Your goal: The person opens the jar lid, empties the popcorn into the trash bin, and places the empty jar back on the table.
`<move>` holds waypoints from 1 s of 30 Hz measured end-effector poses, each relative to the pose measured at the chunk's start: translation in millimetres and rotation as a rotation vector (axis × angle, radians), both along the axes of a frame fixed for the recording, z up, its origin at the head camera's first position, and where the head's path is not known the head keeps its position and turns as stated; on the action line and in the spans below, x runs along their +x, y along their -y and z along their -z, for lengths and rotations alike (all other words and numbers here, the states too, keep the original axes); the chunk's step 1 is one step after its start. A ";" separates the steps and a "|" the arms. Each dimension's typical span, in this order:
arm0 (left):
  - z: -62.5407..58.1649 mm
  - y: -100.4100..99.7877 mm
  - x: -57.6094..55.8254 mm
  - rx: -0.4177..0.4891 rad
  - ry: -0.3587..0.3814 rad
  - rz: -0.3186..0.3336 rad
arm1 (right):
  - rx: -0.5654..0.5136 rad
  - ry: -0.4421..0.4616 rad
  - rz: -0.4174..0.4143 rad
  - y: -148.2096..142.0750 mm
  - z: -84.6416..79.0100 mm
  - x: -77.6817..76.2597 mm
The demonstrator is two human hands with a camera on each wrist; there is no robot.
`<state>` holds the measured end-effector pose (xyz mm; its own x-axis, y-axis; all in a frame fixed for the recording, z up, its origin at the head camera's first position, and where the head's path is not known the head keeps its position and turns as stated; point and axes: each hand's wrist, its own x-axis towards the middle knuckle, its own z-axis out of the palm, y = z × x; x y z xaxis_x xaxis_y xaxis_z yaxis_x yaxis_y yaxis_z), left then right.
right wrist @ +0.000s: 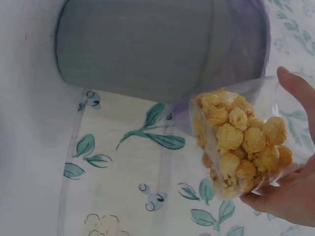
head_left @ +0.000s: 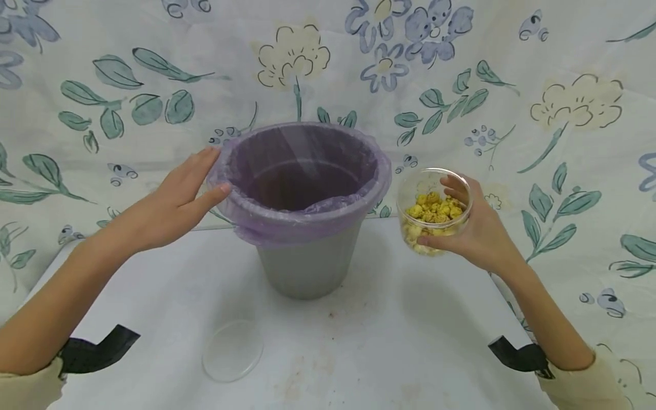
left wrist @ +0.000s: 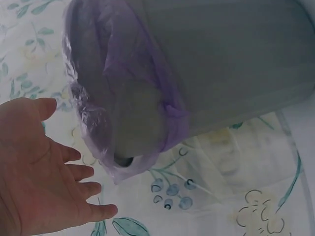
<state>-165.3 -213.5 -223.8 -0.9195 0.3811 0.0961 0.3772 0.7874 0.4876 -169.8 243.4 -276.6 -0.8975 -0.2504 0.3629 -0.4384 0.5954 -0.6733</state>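
Observation:
A grey trash can (head_left: 310, 262) lined with a thin purple plastic bag (head_left: 302, 223) stands upright on the white table, its mouth facing up. At the can's left rim is my left hand (head_left: 176, 199), fingers straight and spread; the left wrist view shows the same hand (left wrist: 47, 172) palm-on beside the bag's folded edge. My right hand (head_left: 479, 228) grips a clear plastic jar (head_left: 434, 228) of yellow popcorn (head_left: 433, 208), raised to the right of the can. In the right wrist view the fingers and thumb curl round the jar near its open rim, with caramel-coloured popcorn (right wrist: 246, 142) inside.
A clear round lid (head_left: 233, 350) lies flat on the white table (head_left: 389, 353) at the front left. Small brown crumbs and stains mark the tabletop near the can's base. Behind the table hangs a floral cloth (head_left: 328, 51).

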 end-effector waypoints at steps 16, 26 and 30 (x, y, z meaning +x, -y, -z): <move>-18.2 -25.6 -38.2 -0.250 0.034 -0.072 | 0.066 -0.061 0.066 6.7 -26.0 -28.1; -13.1 -31.0 -42.6 -0.317 0.117 -0.100 | 0.133 -0.088 0.078 11.4 -43.1 -43.4; -12.5 -31.6 -42.2 -0.312 0.130 -0.104 | 0.174 -0.116 0.084 12.0 -48.2 -47.5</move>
